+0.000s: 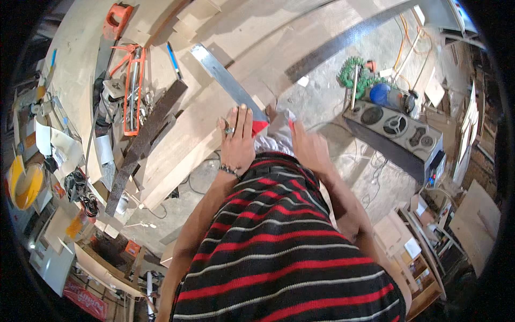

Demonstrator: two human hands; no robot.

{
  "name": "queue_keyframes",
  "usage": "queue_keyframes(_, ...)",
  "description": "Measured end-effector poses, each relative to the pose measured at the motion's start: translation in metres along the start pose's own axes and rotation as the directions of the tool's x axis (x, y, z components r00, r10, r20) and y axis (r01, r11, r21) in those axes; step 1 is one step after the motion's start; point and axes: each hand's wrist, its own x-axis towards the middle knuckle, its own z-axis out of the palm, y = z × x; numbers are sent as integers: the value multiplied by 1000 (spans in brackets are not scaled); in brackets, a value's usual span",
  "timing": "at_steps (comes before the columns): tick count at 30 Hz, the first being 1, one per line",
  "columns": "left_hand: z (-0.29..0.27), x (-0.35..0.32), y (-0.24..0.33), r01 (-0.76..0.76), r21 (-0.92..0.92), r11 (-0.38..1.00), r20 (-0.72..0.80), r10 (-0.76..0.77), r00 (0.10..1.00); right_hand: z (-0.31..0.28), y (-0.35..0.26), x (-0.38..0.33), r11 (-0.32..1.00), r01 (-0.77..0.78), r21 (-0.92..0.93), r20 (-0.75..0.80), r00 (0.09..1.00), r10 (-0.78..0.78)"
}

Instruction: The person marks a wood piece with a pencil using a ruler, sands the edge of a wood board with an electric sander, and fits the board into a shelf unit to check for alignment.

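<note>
A try square with a wide metal blade (228, 79) and a red stock (259, 127) lies across a pale wooden board (177, 140). My left hand (237, 138), a ring on one finger, rests flat beside the red stock at the blade's near end, its fingers stretched out. Just to the right, in front of my body, my right hand (310, 147) is closed with the fingers curled. A small red bit shows at its fingertips; what it belongs to is hidden. A blue pencil-like stick (173, 58) lies on the bench beyond the left hand.
To the left lie an orange caulking gun (134, 91), an orange-handled handsaw (115, 22) and a long dark strip (147, 142). A speaker box (394, 131) stands on the floor at right, near a green coiled hose (351, 75). A yellow round object (28, 185) sits far left.
</note>
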Motion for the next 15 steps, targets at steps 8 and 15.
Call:
queue_keyframes(8, -3, 2, 3, -26, -25, 999, -3, 26, 1000, 13, -32, 48, 981, 116, 153, -159, 983, -91)
queue_keyframes(15, 2, 0, 0, -9, -27, 1000, -10, 9, 1000, 16, -38, 51, 988, 119, 97, -117, 987, -108)
